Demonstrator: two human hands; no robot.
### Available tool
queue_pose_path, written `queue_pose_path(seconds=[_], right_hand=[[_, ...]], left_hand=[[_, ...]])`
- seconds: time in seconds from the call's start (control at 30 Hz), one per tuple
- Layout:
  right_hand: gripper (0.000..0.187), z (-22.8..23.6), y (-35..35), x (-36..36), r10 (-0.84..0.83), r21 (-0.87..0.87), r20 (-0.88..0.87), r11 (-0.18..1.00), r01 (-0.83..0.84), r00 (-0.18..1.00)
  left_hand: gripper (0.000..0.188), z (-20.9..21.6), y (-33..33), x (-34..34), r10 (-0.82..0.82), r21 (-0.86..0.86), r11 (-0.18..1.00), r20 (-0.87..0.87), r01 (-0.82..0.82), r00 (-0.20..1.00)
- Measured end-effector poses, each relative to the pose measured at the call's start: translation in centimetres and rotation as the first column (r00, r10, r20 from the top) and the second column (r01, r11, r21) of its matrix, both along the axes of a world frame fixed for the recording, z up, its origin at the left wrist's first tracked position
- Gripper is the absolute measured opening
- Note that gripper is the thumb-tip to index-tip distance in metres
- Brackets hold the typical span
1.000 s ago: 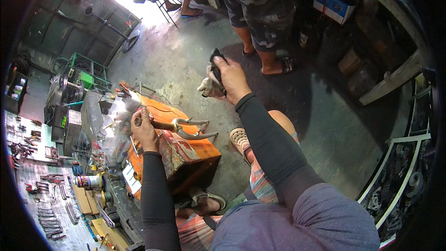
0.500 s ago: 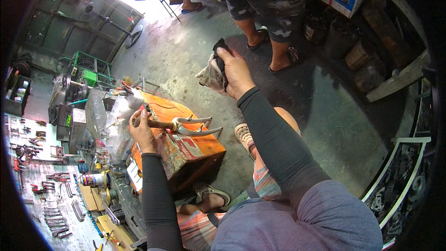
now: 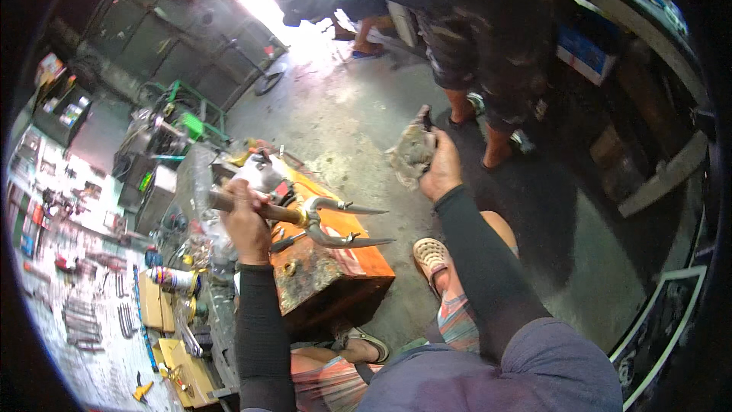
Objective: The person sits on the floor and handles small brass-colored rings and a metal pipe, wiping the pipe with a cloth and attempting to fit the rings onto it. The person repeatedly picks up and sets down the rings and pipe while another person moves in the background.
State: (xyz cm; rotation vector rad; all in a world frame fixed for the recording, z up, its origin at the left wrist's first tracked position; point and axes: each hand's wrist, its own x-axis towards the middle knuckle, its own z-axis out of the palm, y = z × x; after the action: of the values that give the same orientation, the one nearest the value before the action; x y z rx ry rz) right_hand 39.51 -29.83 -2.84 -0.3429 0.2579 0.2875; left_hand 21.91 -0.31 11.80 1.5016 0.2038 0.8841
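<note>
Your left hand is wrapped around the fork's tube above the box while your right hand clutches the rag right of it, so imo if that one-ended grip slackens, the prongs could dip and clunk the box.

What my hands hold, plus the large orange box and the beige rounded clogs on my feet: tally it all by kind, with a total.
Grey two-pronged metal fork with brown tube, left hand: 1
Grey cloth rag, right hand: 1
Large orange box: 1
Beige rounded clogs: 2
Total: 5
</note>
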Motion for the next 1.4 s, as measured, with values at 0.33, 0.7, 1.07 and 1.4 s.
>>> queue_pose_path(seconds=[0.33,0.7,1.07,1.4], right_hand=[[0.018,1.7,3.2,-4.2,0.211,-0.161,0.309,0.973,-0.168,0.927],[0.072,11.5,11.8,-17.4,0.591,-0.423,0.807,0.574,0.701,0.003],[0.065,12.5,11.2,-17.5,0.626,-0.439,0.777,0.618,0.652,-0.071],[0.063,9.2,10.1,-17.5,0.702,-0.503,0.691,0.638,0.584,-0.172]], left_hand=[[0.032,33.7,1.1,-14.8,-0.426,0.199,0.904,0.361,0.378,0.829],[0.037,26.4,1.8,-21.5,-0.295,0.156,0.955,0.537,0.251,0.791],[0.032,16.9,0.7,-25.3,-0.188,0.009,0.971,0.645,0.239,0.74],[0.031,15.6,-1.2,-30.2,-0.261,0.091,0.958,0.673,0.272,0.692]])
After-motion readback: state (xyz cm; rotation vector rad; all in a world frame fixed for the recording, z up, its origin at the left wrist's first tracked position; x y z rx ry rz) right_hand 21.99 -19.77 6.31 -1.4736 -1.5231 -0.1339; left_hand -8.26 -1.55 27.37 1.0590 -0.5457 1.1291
